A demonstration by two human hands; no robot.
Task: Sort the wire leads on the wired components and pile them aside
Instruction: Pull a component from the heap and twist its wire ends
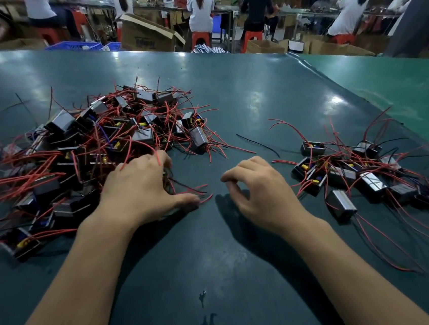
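A big tangled heap of black wired components (79, 147) with red and black leads covers the left of the dark green table (254, 100). A smaller pile of the same components (355, 176) lies on the right, leads trailing toward the near edge. My left hand (141, 186) rests at the heap's near right edge, fingers spread over red leads, thumb pressing on some wires; a component under the palm is hidden. My right hand (259, 192) hovers between the two piles, fingers curled loosely, holding nothing.
A loose black wire (259, 143) lies between the piles. A lighter green mat (385, 83) overlaps the table at the right. Beyond the far edge are a cardboard box (147, 34), blue crates, red stools and seated people working at benches.
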